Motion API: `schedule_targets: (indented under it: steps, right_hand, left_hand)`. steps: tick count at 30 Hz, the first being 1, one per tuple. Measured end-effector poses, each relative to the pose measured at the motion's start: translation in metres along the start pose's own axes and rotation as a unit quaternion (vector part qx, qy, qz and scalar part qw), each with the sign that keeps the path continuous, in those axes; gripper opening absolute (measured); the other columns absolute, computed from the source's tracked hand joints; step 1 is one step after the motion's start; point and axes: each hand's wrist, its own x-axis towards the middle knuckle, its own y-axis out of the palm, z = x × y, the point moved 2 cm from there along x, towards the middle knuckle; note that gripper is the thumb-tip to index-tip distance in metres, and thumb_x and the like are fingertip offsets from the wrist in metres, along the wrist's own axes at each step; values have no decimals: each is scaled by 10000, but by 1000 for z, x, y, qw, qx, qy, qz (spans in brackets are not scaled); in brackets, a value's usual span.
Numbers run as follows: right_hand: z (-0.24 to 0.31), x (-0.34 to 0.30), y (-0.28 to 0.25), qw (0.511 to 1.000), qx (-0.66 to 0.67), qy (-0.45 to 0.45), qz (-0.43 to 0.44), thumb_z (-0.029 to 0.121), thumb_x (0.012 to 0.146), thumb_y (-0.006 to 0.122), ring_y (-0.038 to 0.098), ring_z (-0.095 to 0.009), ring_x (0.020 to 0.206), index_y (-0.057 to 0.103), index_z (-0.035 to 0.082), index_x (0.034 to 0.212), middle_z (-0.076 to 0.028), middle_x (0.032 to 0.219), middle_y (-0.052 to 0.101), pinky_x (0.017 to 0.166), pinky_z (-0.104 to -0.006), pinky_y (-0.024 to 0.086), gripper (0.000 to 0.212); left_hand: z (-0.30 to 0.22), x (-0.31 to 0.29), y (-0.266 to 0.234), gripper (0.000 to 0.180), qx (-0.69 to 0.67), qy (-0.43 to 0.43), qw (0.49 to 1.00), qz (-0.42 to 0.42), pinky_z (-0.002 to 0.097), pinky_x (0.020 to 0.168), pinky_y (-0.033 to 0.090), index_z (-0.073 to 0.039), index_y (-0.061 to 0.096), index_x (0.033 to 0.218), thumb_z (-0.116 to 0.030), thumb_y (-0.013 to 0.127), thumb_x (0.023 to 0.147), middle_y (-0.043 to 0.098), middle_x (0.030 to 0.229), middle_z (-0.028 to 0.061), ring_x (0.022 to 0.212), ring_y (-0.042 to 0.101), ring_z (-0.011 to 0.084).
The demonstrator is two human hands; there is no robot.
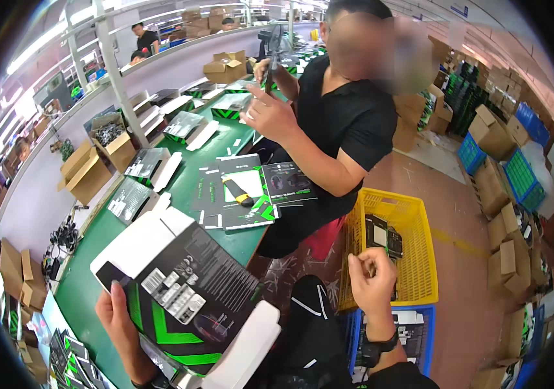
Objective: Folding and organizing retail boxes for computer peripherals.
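My left hand [120, 323] grips the left edge of a black and green printed cardboard box [189, 288], its thumb on the printed face. White flaps stand open at the top and lower right of this box. My right hand [373, 277] is raised apart from it, above the yellow and blue crates. Its fingers are curled toward the thumb; whatever they pinch, if anything, is too small to make out. White strips [309, 305] lie on the dark cloth over my legs.
A co-worker [348, 110] in black stands ahead, hands raised with a dark object. A yellow-handled cutter [239, 192] lies on flat cartons on the green table [89, 285]. A yellow crate [423, 253] and a blue crate [429, 337] with printed cartons stand right.
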Motion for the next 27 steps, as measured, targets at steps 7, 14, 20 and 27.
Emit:
schedule_targets:
  steps: [7, 14, 20, 27]
  right_hand:
    - [81, -20, 26, 903, 54, -309, 292, 415, 802, 809, 656, -217, 740, 657, 85, 1026, -68, 953, 616, 606, -315, 534, 427]
    - [74, -27, 22, 910, 14, -245, 333, 493, 731, 808, 676, -260, 752, 633, 76, 898, -47, 908, 622, 589, -363, 527, 483]
    - [40, -16, -8, 979, -25, -135, 151, 539, 629, 881, 521, -276, 544, 528, 28, 619, -80, 594, 482, 521, -373, 387, 621]
    - [55, -8, -51, 981, 30, -131, 142, 147, 794, 844, 391, -141, 575, 461, 19, 692, -31, 704, 440, 514, -291, 285, 417]
  left_hand:
    - [-44, -64, 106, 412, 246, 389, 801, 382, 405, 591, 354, -105, 461, 635, -228, 839, 744, 429, 588, 46, 555, 457, 270]
    - [-48, -76, 119, 502, 160, 381, 830, 376, 349, 612, 357, -121, 485, 610, -471, 838, 672, 415, 571, 7, 527, 433, 222]
    - [-56, -100, 148, 411, 210, 400, 884, 122, 442, 892, 481, -142, 711, 967, -413, 865, 699, 608, 877, 30, 826, 559, 239]
    - [-14, -174, 170, 1137, 74, 206, 887, 406, 517, 1125, 356, 93, 201, 1536, -572, 762, 805, 360, 1447, 383, 1354, 399, 508]
